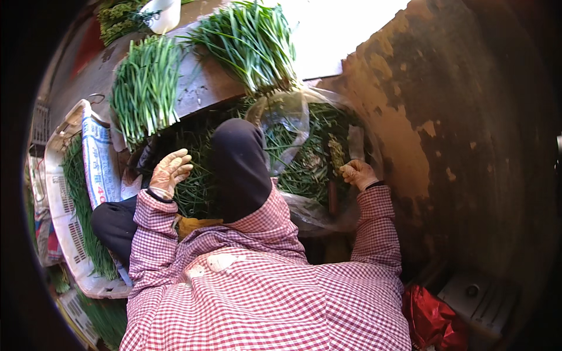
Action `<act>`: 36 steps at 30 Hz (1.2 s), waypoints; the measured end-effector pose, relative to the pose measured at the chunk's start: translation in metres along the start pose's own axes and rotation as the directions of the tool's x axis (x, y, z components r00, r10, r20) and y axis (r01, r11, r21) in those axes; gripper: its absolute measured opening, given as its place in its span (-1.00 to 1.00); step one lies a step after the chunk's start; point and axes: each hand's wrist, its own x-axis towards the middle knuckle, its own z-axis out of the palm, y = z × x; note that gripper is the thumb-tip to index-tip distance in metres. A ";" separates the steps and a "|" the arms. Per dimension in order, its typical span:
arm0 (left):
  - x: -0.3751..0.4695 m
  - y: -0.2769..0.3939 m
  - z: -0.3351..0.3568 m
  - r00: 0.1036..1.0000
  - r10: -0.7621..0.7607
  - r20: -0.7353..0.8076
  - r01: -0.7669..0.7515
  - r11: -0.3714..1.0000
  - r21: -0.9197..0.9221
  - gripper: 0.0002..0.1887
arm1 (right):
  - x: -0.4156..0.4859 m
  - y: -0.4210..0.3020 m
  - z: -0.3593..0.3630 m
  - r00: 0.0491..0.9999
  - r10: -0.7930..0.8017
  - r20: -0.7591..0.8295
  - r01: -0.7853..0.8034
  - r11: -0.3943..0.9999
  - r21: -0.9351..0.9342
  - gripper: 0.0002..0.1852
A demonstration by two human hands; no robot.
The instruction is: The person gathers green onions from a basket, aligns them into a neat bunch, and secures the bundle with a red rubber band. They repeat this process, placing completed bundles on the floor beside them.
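Note:
My left hand [170, 172], in a thin translucent glove, is raised with its fingers apart and nothing in them. It is above loose green leaves [195, 184], left of my raised knee. My right hand [361, 174], gloved too, pinches the lower end of a tuft of yellowish tangled strands [336, 153]; what they are made of is unclear. That tuft lies against a dark upright bar [333, 197], in front of a clear plastic bag [300, 204] full of green leaf scraps [303, 169]. Two bunches of garlic chives, one left [147, 87] and one right [252, 48], rest on the work surface ahead.
At left stands a white plastic crate [59, 210] with long green leaves [83, 210] and a printed sack [99, 162]. A worn, peeling wall [412, 145] rises close on my right. Red shiny plastic [432, 318] is at lower right. A white container [164, 15] stands far back.

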 end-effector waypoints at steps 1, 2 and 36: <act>-0.001 -0.004 0.000 1.000 -0.001 -0.010 0.001 1.000 0.020 -0.62 | 0.000 0.016 -0.007 1.000 0.016 -0.006 -0.017 0.994 -0.112 -0.84; -0.002 -0.008 0.000 1.000 -0.016 -0.008 0.016 0.999 0.032 -0.62 | -0.001 0.043 -0.019 0.986 -0.166 -0.022 0.151 0.937 -0.315 -0.85; 0.022 0.011 0.014 0.959 0.285 0.005 -0.283 0.950 0.130 -0.66 | -0.160 0.039 -0.089 0.494 0.867 0.065 -0.486 0.337 -0.806 -0.61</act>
